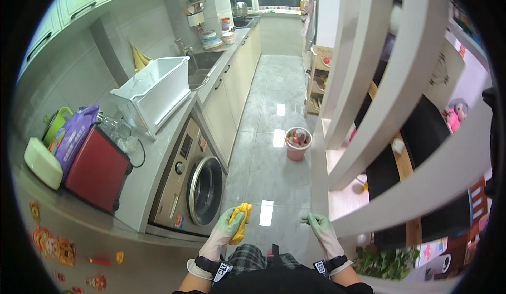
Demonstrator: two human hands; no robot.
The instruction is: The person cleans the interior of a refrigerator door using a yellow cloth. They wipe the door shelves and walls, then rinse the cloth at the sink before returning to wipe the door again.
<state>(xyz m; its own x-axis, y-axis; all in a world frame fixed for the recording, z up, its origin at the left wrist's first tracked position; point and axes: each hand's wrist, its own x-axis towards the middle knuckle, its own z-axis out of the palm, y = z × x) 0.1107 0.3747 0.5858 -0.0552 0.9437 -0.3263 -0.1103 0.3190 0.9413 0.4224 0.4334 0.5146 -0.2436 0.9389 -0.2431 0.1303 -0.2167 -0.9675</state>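
Note:
My left hand (pixel 227 228), in a green-and-white rubber glove, grips a bunched yellow cloth (pixel 242 223) in front of my body. The washing machine (pixel 185 175), its round door closed, stands just beyond that hand to the left. My right hand (pixel 319 226) wears a matching glove and is held over the floor. Its fingers are drawn together, and I see nothing in them. A white plastic drawer-like bin (pixel 158 92) with a clear front rests on the grey counter (pixel 142 175), partly in front of the sink (pixel 207 62).
A filled pink trash bin (pixel 298 147) stands on the tiled floor (pixel 253 163). White slatted posts (pixel 379 108) line the right side. A red box-shaped appliance (pixel 97 167), a purple package (pixel 75 141) and clear bottles (pixel 114 126) crowd the near counter. Leafy plants (pixel 383 262) are low at right.

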